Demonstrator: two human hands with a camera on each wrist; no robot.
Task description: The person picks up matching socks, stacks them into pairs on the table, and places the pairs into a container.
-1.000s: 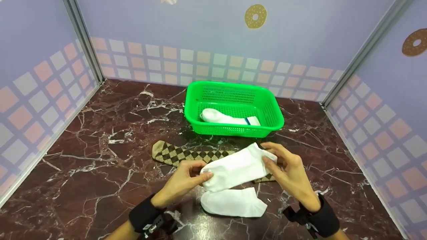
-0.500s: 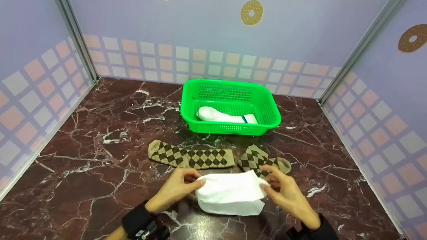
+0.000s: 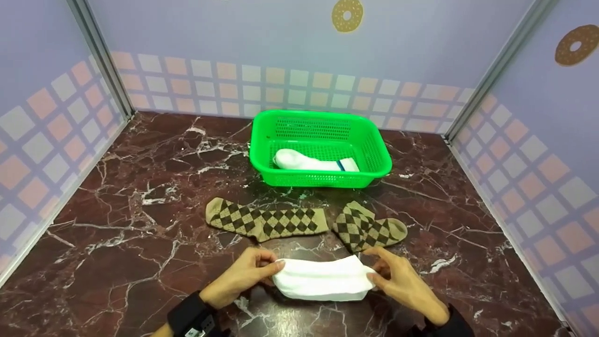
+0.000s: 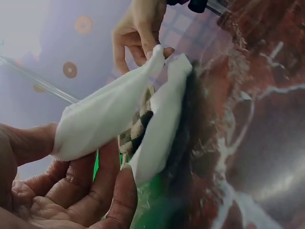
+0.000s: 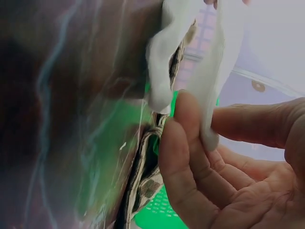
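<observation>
Between my two hands a white ankle sock (image 3: pixel 323 274) is stretched out. My left hand (image 3: pixel 245 276) pinches its toe end between thumb and fingers. At the cuff end my right hand (image 3: pixel 402 283) pinches it the same way. Under it on the table lies a second white ankle sock (image 4: pixel 162 119), mostly covered in the head view; a small gap parts the two in both wrist views. Beyond my hands lie two argyle socks, a flat one (image 3: pixel 271 221) on the left and a bunched, folded one (image 3: pixel 369 227) on the right.
Farther back stands a green plastic basket (image 3: pixel 323 180) holding a white sock (image 3: pixel 309 161) with a blue stripe. The dark red marbled table (image 3: pixel 140 224) is bounded by patterned panels (image 3: pixel 224 42) at the back and both sides.
The held white sock has come down and nearer, over the other white sock, and now hangs level instead of tilted. The bunched argyle sock has come into full view. The camera has shifted slightly.
</observation>
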